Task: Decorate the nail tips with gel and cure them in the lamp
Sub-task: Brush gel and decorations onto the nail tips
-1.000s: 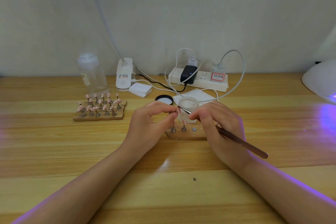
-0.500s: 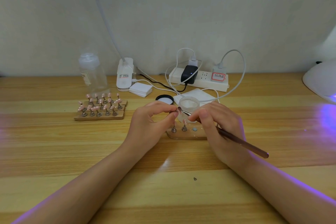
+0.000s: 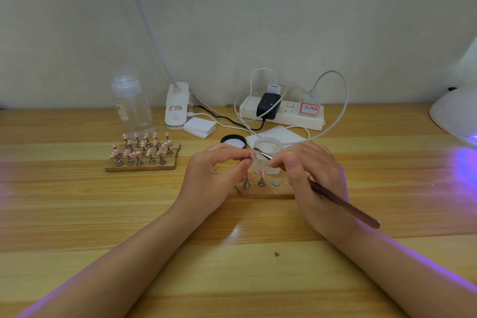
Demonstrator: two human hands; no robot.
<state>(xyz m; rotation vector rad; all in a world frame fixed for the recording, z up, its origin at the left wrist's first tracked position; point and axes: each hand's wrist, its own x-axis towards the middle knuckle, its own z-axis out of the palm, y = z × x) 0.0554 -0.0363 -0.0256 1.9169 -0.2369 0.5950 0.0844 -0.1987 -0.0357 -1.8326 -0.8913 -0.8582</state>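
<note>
The left hand [image 3: 214,175] pinches a pink nail tip [image 3: 253,155] on its stand between thumb and forefinger, held just above the near holder [image 3: 265,190]. The right hand [image 3: 315,178] grips a brush [image 3: 343,205] like a pen, its fine end laid on that tip.

Risks, as I judge them. The pinch is small and the tip hangs free, so a firm stroke could twist it in the fingers and smear the gel. Both hands work right over the open jar [image 3: 268,152]; a knuckle or the brush shaft could knock it, and it stands just behind the holder. Two tips already stand in the holder's left sockets, directly below the left fingers, so lowering the hand carelessly could brush wet gel. The lamp [image 3: 454,113] sits at the table's far right edge, well apart, glowing violet; stray light on uncured gel in the jar might thicken it.

Around them: the jar's black lid [image 3: 233,141] lies just left of the jar, with white wipes [image 3: 277,133] behind. Finished tips stand in rows on a wooden rack [image 3: 140,165] toward the left. At the back edge are a clear bottle [image 3: 131,106], a clip-lamp base [image 3: 176,108], a pad stack [image 3: 200,127] and a power strip [image 3: 284,112] with trailing cables. The cables loop close behind the jar; the way to the lamp looks open.
</note>
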